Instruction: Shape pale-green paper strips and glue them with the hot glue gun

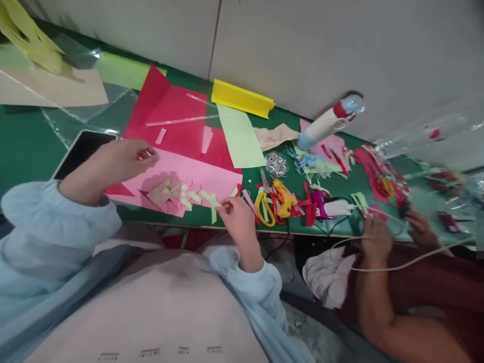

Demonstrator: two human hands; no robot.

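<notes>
A pink paper sheet (212,176) lies on the green table (22,146) with pale green strips (177,194) woven through slits in it. My left hand (113,164) rests at the sheet's left edge, fingers curled and pinched on a thin pink strip. My right hand (238,219) sits at the table's front edge, fingers pinched on the end of a pale green strip (214,206). Both sleeves are light blue.
Red paper (174,113), a light green sheet (240,136), a yellow folded piece (242,98), a tablet (81,151), scissors (264,199), glue guns (325,204) and scraps lie about. At the right, another person's hands (378,237) work among cables and paper bits.
</notes>
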